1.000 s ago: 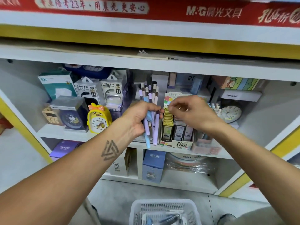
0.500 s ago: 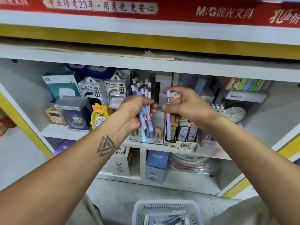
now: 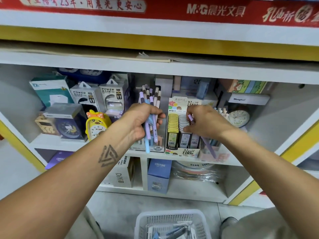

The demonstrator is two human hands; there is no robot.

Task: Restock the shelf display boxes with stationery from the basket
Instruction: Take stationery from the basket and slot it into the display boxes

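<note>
The right hand (image 3: pixel 205 124), right of centre in the frame, pinches a single purple pen (image 3: pixel 208 146) near its top end, fingers curled round it. The pen's long axis runs steeply down and to the right: its cap shows at the fingers, and its lower end reaches a pinkish display box (image 3: pixel 213 155) on the shelf (image 3: pixel 51 144), just right of the lead refill box (image 3: pixel 181 135). Whether the tip is already inside that box or only in front of it, I cannot tell; the lower part is blurred.

The left hand (image 3: pixel 139 122), at frame centre, grips a bundle of pens (image 3: pixel 151 107) in a closed fist. These stand nearly upright, caps towards the top of the frame, lower ends hanging over a box marked 2B (image 3: pixel 158 147).

The coming move turns on the single pen and the pink box: the box lies below and slightly right of the right hand, so the pen probably needs to slide down along its own axis. The right hand is clearly the nearer one; the left is well apart from that box, beyond the refills.

The basket (image 3: pixel 172 221) sits at the bottom centre of the frame, with more stationery in it, so restocking seems far from finished
</note>
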